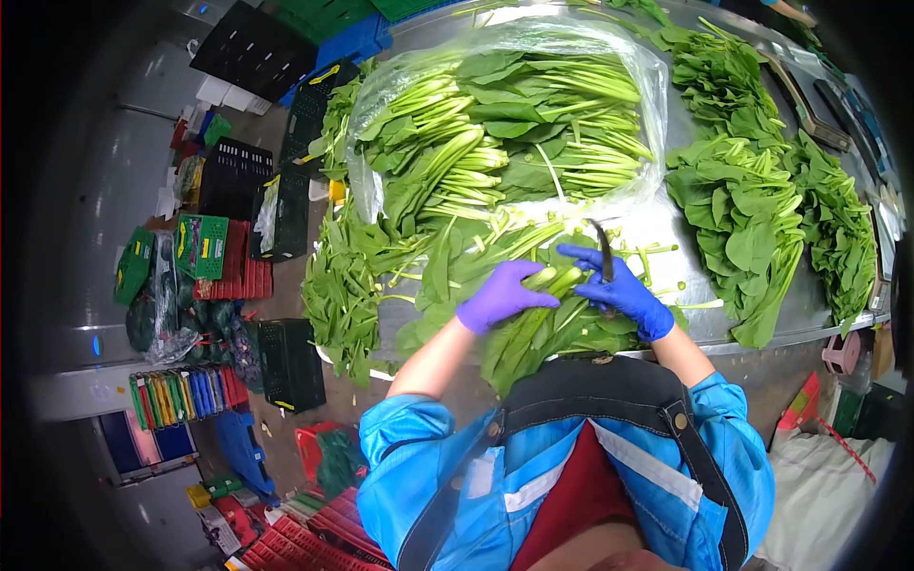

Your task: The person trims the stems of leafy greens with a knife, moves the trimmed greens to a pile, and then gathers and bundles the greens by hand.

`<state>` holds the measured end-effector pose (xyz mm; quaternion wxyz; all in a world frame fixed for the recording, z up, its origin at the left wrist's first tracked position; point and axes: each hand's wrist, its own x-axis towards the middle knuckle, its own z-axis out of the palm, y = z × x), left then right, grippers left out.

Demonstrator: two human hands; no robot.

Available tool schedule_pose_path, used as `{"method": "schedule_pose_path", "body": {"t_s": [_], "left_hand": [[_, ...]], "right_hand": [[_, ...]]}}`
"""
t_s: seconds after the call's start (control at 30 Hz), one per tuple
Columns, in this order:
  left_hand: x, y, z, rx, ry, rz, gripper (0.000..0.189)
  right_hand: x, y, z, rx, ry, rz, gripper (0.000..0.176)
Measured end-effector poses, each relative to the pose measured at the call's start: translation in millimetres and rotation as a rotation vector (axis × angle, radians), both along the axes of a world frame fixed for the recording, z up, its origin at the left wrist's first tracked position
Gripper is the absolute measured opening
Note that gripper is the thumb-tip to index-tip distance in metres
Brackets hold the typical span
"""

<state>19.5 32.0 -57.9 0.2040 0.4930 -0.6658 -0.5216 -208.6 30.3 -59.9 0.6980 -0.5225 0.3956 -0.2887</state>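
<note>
My left hand (509,297), in a purple glove, is closed around the stems of a bunch of leafy greens (519,343). The cut stem ends point up and right, and the leaves hang toward my body. In its blue glove, my right hand (624,297) grips a small curved knife (604,249), its dark blade pointing up, just beside those stem ends. The knife's handle is mostly hidden by the fingers. Ahead of both hands, a clear plastic bag (652,71) lies open with stacked long-stemmed greens (562,105) in it.
Loose leaves (347,295) cover the table's left side, with stem trimmings (662,249) scattered near my right hand. Trimmed bunches (743,224) lie in rows on the right of the metal table (700,290). Black crates (290,366) and green crates (200,246) stand on the left.
</note>
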Motion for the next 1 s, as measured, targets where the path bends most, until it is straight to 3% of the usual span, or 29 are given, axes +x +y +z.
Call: {"method": "schedule_pose_path", "body": {"t_s": [0.07,0.13,0.17,0.27,0.33,0.37,0.4,0.5,0.57,0.63,0.67,0.73,0.87,0.93,1.0], "left_hand": [[-2,-6,-2,0.024,0.011,-0.026,0.038],[1,-12,-1,0.099,0.078,0.358,0.044],[0,-12,-2,0.099,0.078,0.360,0.044],[-10,-3,-7,-0.374,-0.068,0.200,0.053],[-21,4,-1,-0.386,-0.013,0.114,0.053],[-21,3,-3,-0.175,-0.059,0.020,0.051],[-21,1,-5,0.036,-0.104,-0.075,0.048],[14,-28,-15,0.099,-0.137,-0.091,0.042],[23,-51,-34,0.119,-0.185,-0.099,0.036],[19,-66,-57,-0.367,-0.591,0.068,0.029],[14,-69,-70,-0.370,-0.592,0.068,0.029],[-4,-76,-100,-0.643,-0.627,0.046,0.021],[-15,-80,-150,-0.623,-0.722,0.025,0.015],[-6,-79,-122,-0.571,-0.705,0.041,0.016],[0,-71,-63,-0.435,-0.442,0.047,0.022]], "right_hand": [[-4,-5,-25,-0.037,0.140,0.114,0.039],[-2,-5,-34,0.092,0.179,0.002,0.034],[-3,-4,-36,0.092,0.179,0.003,0.034],[-1,1,-35,0.096,0.174,-0.039,0.029],[6,5,-44,-0.029,0.101,-0.074,0.030],[6,4,-63,-0.229,0.086,-0.045,0.030],[3,3,-59,-0.229,0.086,-0.043,0.030],[-7,2,-53,-0.354,0.185,-0.024,0.028],[-18,-1,-71,-0.305,0.417,-0.122,0.030],[-18,0,-78,-0.338,0.462,-0.153,0.032],[-18,0,-79,-0.371,0.508,-0.186,0.035],[-14,-4,-73,-0.345,0.463,-0.197,0.036],[-15,-7,-54,-0.225,0.438,-0.194,0.036],[-24,-8,-63,-0.249,0.465,-0.199,0.035],[-26,-12,-66,-0.271,0.488,-0.201,0.034]]}}
